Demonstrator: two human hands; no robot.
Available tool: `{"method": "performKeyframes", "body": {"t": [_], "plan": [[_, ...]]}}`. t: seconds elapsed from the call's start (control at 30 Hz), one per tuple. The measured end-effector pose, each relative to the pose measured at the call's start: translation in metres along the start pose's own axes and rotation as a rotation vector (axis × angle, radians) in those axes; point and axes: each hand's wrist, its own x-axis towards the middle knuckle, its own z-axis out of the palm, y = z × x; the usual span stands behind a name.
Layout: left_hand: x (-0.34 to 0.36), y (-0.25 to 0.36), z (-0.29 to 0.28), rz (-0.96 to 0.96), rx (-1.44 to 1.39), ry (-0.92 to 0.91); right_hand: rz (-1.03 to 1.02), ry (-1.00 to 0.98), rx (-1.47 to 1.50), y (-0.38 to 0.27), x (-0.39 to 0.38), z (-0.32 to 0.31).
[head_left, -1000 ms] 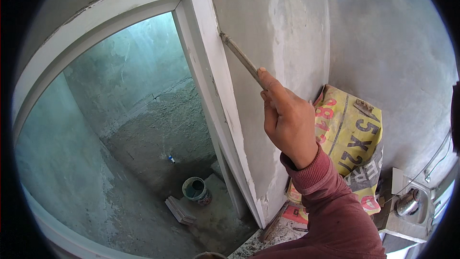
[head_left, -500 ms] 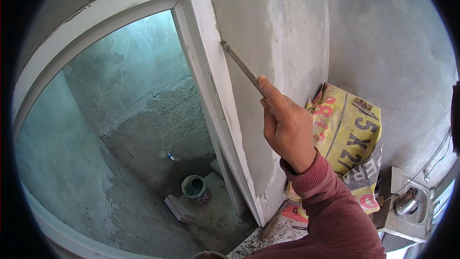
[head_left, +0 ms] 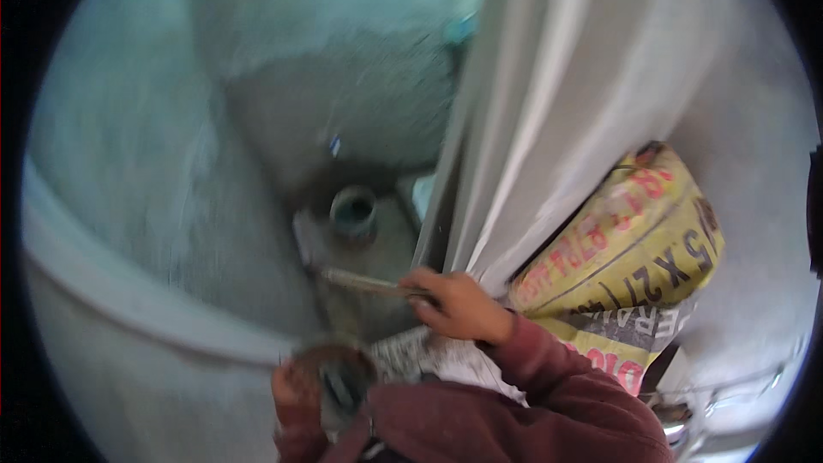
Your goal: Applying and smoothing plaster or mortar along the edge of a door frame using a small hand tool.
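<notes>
Motion blurs the view. My right hand [head_left: 450,304] is closed round a thin, light stick-shaped tool [head_left: 369,283], held nearly level with its tip toward the left; whether it ends in bristles I cannot tell. Below, near my body, my left hand [head_left: 294,394] grips the side of a round brownish tub [head_left: 356,356] with something grey inside. The tool's tip is above the tub and apart from it. Beyond my right hand rises the white door frame [head_left: 506,146].
Through the doorway, a bucket [head_left: 353,214] stands on the floor beside pale stacked pieces [head_left: 306,236]. To the right, a yellow printed sack [head_left: 630,240] leans by the wall. A metal sink [head_left: 729,403] is at the lower right. Grey plastered walls [head_left: 129,180] surround the doorway.
My right hand has come down and left from the frame's outer edge with the tool, which now points left. The view has tilted downward, bringing my left hand and more of the tub into sight.
</notes>
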Motion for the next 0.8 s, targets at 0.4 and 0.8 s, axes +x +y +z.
{"method": "performKeyframes", "body": {"t": [0.4, 0.8], "plan": [[0.003, 0.043, 0.077, -0.196, -0.084, 0.168, -0.056, -0.573, -0.487, 0.063, -0.013, 0.234], [0.012, 0.050, 0.080, -0.213, -0.153, -0.003, -0.059, -0.076, -0.007, 0.012, 0.012, 0.111]]}}
